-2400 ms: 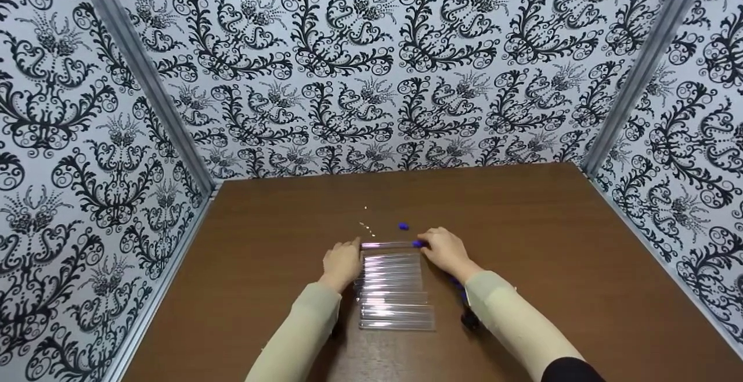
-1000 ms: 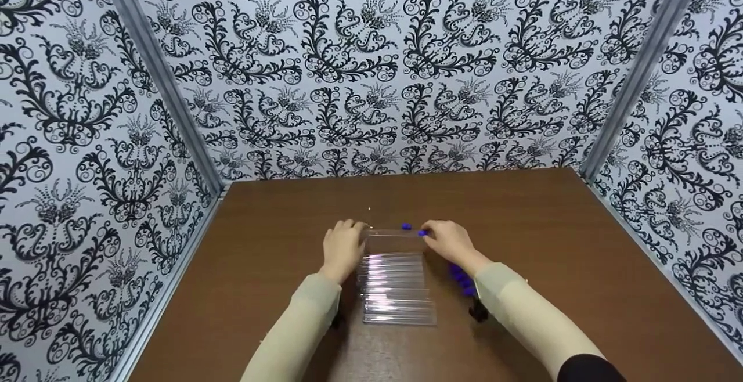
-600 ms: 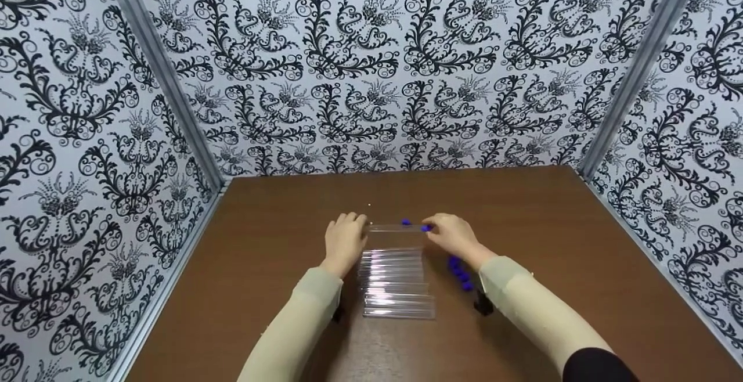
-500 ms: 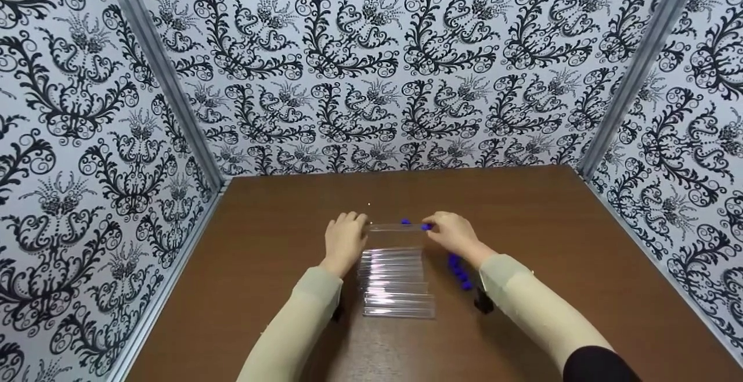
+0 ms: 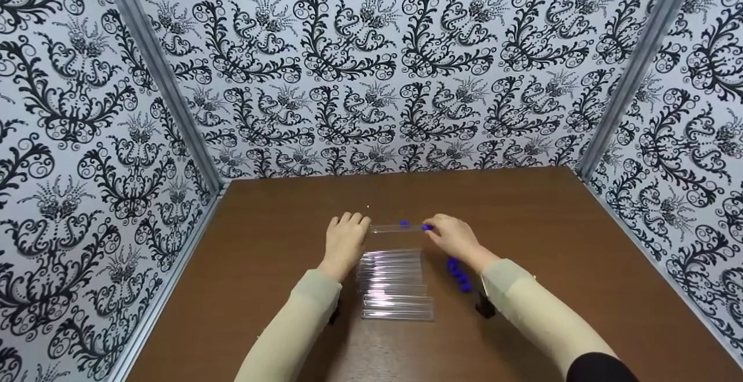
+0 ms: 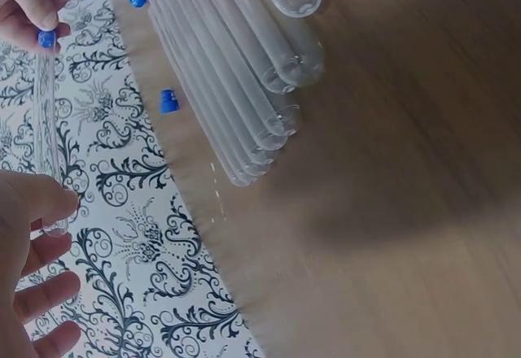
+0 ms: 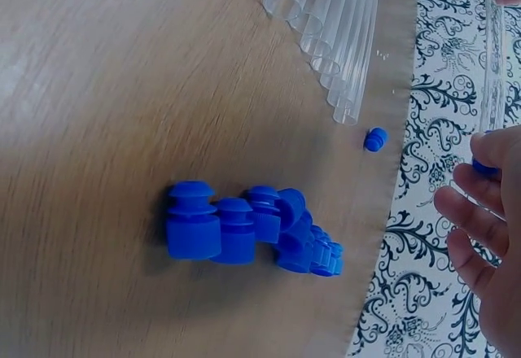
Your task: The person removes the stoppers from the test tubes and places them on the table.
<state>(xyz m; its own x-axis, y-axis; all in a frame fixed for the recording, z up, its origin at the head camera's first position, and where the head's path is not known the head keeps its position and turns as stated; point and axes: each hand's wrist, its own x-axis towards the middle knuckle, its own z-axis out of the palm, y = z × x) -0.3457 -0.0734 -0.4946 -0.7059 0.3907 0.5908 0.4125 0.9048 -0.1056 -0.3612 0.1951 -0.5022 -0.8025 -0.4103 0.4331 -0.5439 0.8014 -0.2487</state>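
My left hand [image 5: 345,244] pinches the rounded end of a clear test tube [image 6: 45,122] between thumb and forefinger, the other fingers spread. At the tube's opposite end, my right hand [image 5: 455,235] grips a blue stopper [image 6: 46,39] with thumb and fingertips; how deep the stopper sits is hidden. The tube is held level, raised above the table beyond a row of clear test tubes [image 5: 395,283] lying side by side. One loose blue stopper [image 7: 375,139] lies past the far end of that row. Several more blue stoppers [image 7: 236,232] cluster near my right wrist.
The brown table [image 5: 261,289] meets patterned walls [image 5: 371,80] at the back and sides. Small bright specks [image 6: 217,191] lie on the table, possibly light reflections. A black wrist device [image 5: 484,306] shows under the right sleeve.
Both hands have moved the test tube and its blue stopper up and away from the row since the earliest frame. Over the last half second they have stayed almost still.
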